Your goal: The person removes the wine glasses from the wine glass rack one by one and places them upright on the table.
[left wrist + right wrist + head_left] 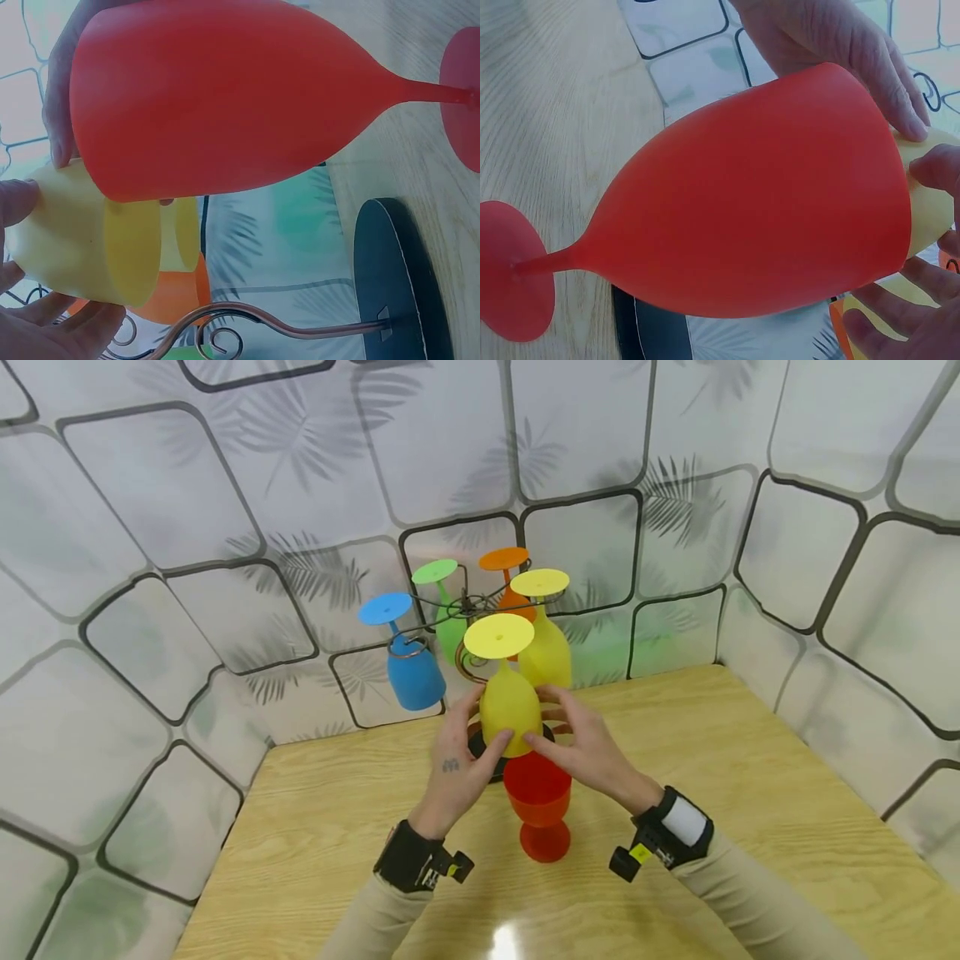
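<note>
The left hand (456,764) is gripping the front yellow glass (510,706) — inverted, just behind the red glass (538,793) — with the right hand (588,747) gripping its opposite side. A slipping grip would be risking a drop, likely toppling the red glass.

Pale walls (577,435) w/ dk rounded outlines (640,539), gray leaf prints (671,500); lt wood-grain tabletop (675,752), glare spot (504,942) nr side.

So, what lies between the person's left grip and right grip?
An inverted yellow stemmed goblet, held by the left grip and right grip, seen in the head view.
</note>
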Available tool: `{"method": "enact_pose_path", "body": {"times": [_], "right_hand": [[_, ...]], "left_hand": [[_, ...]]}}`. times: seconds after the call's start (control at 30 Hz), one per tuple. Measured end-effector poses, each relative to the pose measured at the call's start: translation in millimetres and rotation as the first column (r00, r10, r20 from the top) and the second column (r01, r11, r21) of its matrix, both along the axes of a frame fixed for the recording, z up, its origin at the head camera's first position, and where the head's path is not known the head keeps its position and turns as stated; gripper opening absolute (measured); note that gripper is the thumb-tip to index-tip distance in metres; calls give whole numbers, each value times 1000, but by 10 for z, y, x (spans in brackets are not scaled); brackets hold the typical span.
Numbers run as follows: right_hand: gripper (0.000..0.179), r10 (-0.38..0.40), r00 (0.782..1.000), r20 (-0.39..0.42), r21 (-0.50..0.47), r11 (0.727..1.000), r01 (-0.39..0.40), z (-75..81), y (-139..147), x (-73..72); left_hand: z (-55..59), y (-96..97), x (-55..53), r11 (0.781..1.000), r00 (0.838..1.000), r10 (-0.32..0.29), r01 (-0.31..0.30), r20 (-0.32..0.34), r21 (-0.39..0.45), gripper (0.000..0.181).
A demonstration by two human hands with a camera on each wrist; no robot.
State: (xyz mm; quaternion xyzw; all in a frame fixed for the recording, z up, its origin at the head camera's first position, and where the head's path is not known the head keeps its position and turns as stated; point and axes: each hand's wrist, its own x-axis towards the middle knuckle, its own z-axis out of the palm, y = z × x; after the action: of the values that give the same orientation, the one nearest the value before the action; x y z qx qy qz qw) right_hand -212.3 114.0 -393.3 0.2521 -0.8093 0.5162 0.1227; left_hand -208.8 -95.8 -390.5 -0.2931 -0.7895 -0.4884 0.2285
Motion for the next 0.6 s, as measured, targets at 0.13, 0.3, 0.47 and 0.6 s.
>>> {"method": "enact_pose_path", "body": {"times": [0.13, 0.3, 0.47, 0.6], "right_hand": [[60, -1, 1000, -22, 11, 1000, 1, -3, -21, 18], [61, -14, 1000, -15, 28, 999, 15, -3, -43, 10], [61, -24, 1000, 14, 32, 999, 23, 17, -75, -19], [61, -26, 999, 24, 29, 999, 25, 38, -99, -48]], "left_hand": [[-23, -23, 34, 1000, 1000, 10, -10, 22, 11, 65], [-35, -40, 34, 1000, 999, 15, -16, 29, 19, 65], [-9, -53, 6, 1000, 999, 20, -21, 37, 15, 63], [15, -64, -20, 999, 999, 37, -37, 39, 3, 64]]}}
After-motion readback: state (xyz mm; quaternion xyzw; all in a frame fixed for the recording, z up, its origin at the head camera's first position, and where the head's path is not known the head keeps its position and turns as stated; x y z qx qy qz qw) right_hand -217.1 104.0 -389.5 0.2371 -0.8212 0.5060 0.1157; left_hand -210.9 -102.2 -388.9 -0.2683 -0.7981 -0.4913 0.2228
